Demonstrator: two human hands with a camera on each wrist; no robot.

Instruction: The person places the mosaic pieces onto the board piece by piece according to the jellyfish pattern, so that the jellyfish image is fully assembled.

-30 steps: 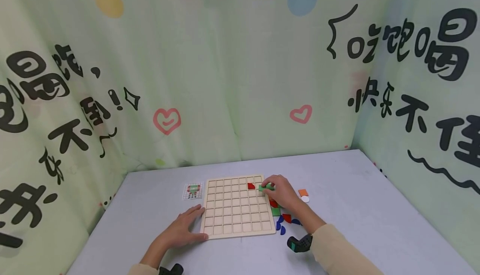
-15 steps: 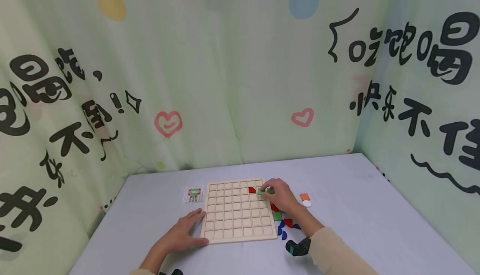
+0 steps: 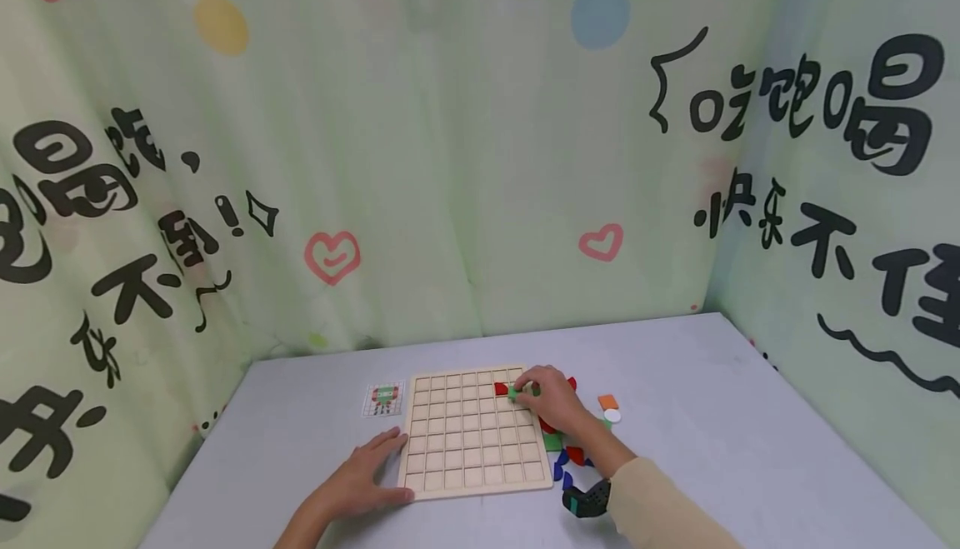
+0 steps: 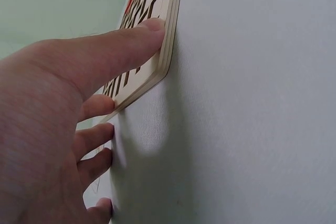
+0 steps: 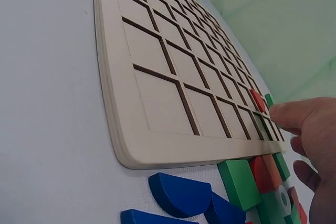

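A wooden grid board (image 3: 465, 441) lies on the table, with a red quarter-round piece (image 3: 501, 388) in one of its far cells. My right hand (image 3: 555, 403) pinches a small green block (image 3: 512, 394) over the board, right beside that red piece; in the right wrist view the green block (image 5: 270, 99) stands at the fingertips, partly covered by them. My left hand (image 3: 360, 478) rests at the board's near left corner. Its thumb (image 4: 149, 31) presses on the rim, and the other fingers lie spread along the left side.
Right of the board lie loose blocks: blue half-rounds (image 5: 181, 195), a green block (image 5: 239, 182), red ones, an orange one (image 3: 608, 401) and a white disc (image 3: 612, 416). A card with a gridded figure (image 3: 384, 399) lies left of the board. A printed curtain (image 3: 465, 157) hangs behind.
My right hand has shifted a little left with the green block, closer to the red piece. The left hand keeps its place on the board. The head view has tilted up slightly.
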